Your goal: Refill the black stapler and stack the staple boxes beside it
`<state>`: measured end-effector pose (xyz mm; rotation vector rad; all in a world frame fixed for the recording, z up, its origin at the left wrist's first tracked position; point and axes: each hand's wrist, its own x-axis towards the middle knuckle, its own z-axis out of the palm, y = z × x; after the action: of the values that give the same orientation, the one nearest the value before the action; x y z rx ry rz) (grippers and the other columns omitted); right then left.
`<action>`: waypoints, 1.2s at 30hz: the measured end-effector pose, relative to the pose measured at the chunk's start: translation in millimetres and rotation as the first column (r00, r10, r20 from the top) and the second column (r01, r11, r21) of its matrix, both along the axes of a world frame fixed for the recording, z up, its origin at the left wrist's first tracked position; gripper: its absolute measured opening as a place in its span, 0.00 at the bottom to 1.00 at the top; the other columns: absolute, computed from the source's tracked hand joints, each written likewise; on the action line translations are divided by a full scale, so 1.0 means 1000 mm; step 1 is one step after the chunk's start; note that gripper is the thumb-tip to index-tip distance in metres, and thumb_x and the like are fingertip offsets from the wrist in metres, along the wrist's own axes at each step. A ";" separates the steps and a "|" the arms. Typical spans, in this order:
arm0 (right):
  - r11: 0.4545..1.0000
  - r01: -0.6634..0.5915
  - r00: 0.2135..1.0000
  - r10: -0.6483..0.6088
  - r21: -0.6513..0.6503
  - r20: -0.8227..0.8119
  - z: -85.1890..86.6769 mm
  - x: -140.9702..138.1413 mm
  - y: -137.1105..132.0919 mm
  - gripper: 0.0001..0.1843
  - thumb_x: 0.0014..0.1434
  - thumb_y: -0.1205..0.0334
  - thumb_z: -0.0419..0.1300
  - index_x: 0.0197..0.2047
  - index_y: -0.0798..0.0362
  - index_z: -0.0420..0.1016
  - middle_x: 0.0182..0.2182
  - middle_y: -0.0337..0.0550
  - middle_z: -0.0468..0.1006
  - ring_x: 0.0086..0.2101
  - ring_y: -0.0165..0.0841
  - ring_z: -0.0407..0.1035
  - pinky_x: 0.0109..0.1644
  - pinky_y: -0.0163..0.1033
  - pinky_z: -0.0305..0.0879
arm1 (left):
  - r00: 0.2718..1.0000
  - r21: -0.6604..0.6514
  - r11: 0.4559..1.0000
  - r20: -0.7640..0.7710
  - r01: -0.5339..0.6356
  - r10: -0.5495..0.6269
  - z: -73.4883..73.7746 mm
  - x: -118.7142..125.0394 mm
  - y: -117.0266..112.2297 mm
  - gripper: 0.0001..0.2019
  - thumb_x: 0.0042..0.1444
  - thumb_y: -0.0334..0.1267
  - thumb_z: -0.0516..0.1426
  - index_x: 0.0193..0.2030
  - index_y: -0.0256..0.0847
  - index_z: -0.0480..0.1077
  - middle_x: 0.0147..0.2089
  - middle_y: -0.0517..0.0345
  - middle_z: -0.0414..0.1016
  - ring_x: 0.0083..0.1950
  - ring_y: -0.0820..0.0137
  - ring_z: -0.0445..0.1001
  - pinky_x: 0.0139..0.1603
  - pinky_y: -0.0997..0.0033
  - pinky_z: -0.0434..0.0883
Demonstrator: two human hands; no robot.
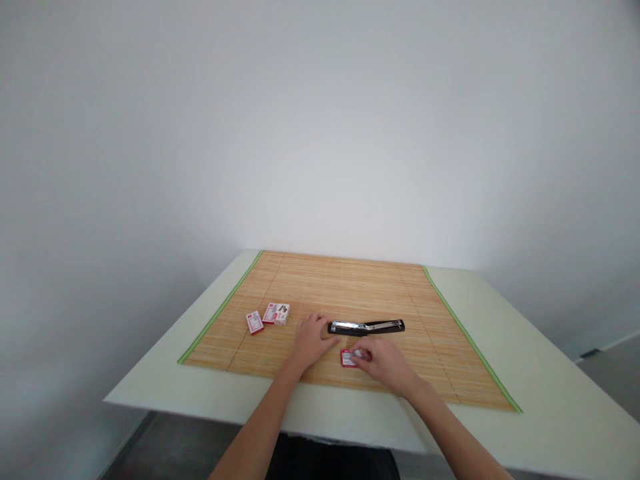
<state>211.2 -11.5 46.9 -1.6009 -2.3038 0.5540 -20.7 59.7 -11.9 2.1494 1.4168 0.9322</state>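
Observation:
An opened-out black stapler point(367, 327) lies across the mat, its metal staple channel showing. My left hand point(311, 339) rests on the mat by the stapler's left end, fingers stretched out and thumb apart, holding nothing. Just below the stapler is a small red and white staple box point(347, 359). The fingers of my right hand point(383, 360) are closed in a pinch on the right part of this box and cover some of it. Something greyish shows at those fingertips, too small to make out.
A bamboo mat point(345, 283) with green edges covers the middle of a white table point(155, 383). To the left on the mat lie a staple box point(255, 323) and a pair of similar boxes point(277, 313) side by side. A plain wall point(330, 133) stands behind the table.

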 end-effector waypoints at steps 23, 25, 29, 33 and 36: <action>0.996 0.047 0.996 -0.041 0.074 -0.077 -0.001 -0.007 0.027 0.10 0.63 0.55 0.62 0.43 0.46 0.84 0.25 0.37 0.77 0.27 0.32 0.68 0.31 0.34 0.51 | 0.989 -0.043 0.990 -0.047 0.137 -0.138 0.008 -0.001 -0.026 0.17 0.56 0.57 0.65 0.45 0.50 0.78 0.45 0.59 0.76 0.50 0.61 0.71 0.50 0.63 0.61; 0.997 0.037 0.996 -0.031 0.072 -0.080 -0.002 -0.008 0.028 0.10 0.63 0.54 0.62 0.42 0.46 0.84 0.25 0.37 0.77 0.26 0.31 0.68 0.31 0.34 0.51 | 0.989 -0.039 0.990 -0.041 0.138 -0.140 0.008 -0.001 -0.026 0.16 0.56 0.56 0.65 0.45 0.50 0.78 0.45 0.60 0.77 0.50 0.61 0.71 0.50 0.63 0.61; 0.996 0.030 0.997 -0.023 0.083 -0.080 -0.002 -0.007 0.026 0.11 0.64 0.53 0.62 0.43 0.46 0.84 0.25 0.37 0.78 0.27 0.32 0.69 0.32 0.35 0.52 | 0.989 -0.047 0.990 -0.049 0.136 -0.138 0.008 -0.001 -0.026 0.16 0.56 0.55 0.66 0.45 0.50 0.78 0.44 0.60 0.77 0.49 0.62 0.71 0.50 0.62 0.61; 0.992 0.059 0.998 -0.054 0.115 -0.044 0.004 0.002 0.024 0.12 0.63 0.51 0.63 0.44 0.46 0.83 0.27 0.38 0.79 0.29 0.33 0.70 0.32 0.35 0.52 | 0.988 -0.055 0.990 -0.070 0.131 -0.135 0.008 -0.001 -0.027 0.15 0.56 0.53 0.66 0.46 0.50 0.79 0.44 0.59 0.77 0.49 0.61 0.71 0.51 0.62 0.62; 0.993 0.052 0.997 -0.057 0.109 0.045 0.007 0.007 0.023 0.12 0.63 0.50 0.62 0.37 0.46 0.83 0.29 0.40 0.81 0.30 0.34 0.72 0.33 0.36 0.53 | 0.989 -0.059 0.991 -0.070 0.123 -0.127 0.008 0.000 -0.026 0.15 0.56 0.54 0.66 0.45 0.49 0.79 0.44 0.58 0.77 0.49 0.61 0.71 0.51 0.61 0.62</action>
<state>218.0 11.7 53.5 -1.6372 -2.2747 0.3750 -21.0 33.3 -3.4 2.2242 1.3076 0.7674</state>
